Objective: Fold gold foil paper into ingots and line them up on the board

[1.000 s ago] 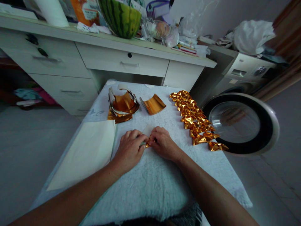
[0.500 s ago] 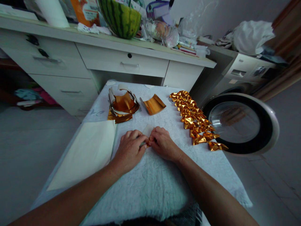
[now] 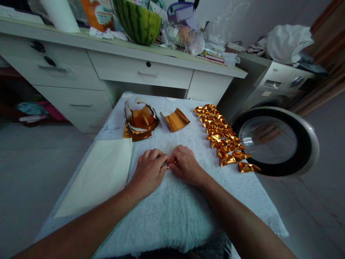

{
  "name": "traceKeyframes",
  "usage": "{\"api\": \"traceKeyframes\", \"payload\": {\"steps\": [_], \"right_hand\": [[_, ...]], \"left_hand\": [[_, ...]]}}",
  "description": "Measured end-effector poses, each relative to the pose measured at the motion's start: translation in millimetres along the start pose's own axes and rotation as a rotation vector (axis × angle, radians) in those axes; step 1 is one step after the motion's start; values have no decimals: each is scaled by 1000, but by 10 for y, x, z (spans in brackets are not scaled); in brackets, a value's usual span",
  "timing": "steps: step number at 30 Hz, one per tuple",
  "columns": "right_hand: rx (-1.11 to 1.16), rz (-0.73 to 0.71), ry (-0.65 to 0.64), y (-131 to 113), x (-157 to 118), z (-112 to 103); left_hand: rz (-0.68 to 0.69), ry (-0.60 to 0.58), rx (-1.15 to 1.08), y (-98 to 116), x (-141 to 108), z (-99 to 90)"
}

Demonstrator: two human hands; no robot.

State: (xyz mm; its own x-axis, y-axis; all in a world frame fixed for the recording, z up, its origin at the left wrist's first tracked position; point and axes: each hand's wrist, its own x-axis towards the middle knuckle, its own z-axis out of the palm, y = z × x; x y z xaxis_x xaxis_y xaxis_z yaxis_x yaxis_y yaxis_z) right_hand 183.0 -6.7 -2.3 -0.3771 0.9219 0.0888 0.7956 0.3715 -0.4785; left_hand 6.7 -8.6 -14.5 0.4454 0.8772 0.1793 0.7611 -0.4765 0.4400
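Near the middle of the cloth-covered table, my left hand (image 3: 150,168) and my right hand (image 3: 187,164) meet with fingers bent. Between them they pinch a small sheet of gold foil paper (image 3: 173,164), mostly hidden by the fingers. Its pale edge (image 3: 169,147) sticks out beyond the fingertips. Ahead lies a curled square of gold foil paper (image 3: 176,119). Left of that is a curled stack of gold foil sheets (image 3: 141,118). Folded gold foil pieces (image 3: 222,135), shaped like ingots, stand in rows to the right, with one ingot (image 3: 248,167) at the near end.
A cream paper sheet (image 3: 98,174) lies on the table's left side. Behind stands a white drawer desk (image 3: 145,73) carrying a cut watermelon (image 3: 137,23) and plastic bags. An open washing machine door (image 3: 315,142) juts toward the table's right edge.
My right fingers have shifted slightly on the foil paper, and a little more crumpled gold shows between the hands. The other things stay put.
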Motion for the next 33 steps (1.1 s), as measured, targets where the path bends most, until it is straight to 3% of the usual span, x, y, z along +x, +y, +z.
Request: {"api": "traceKeyframes", "payload": {"steps": [22, 26, 33], "right_hand": [[27, 8, -61, -22, -3, -64], [39, 3, -67, -14, -1, -66], [-7, 24, -98, -33, 5, -94]], "left_hand": [[2, 7, -15, 15, -11, -18], [97, 52, 6, 25, -21, -49], [389, 84, 246, 82, -120, -65]]}}
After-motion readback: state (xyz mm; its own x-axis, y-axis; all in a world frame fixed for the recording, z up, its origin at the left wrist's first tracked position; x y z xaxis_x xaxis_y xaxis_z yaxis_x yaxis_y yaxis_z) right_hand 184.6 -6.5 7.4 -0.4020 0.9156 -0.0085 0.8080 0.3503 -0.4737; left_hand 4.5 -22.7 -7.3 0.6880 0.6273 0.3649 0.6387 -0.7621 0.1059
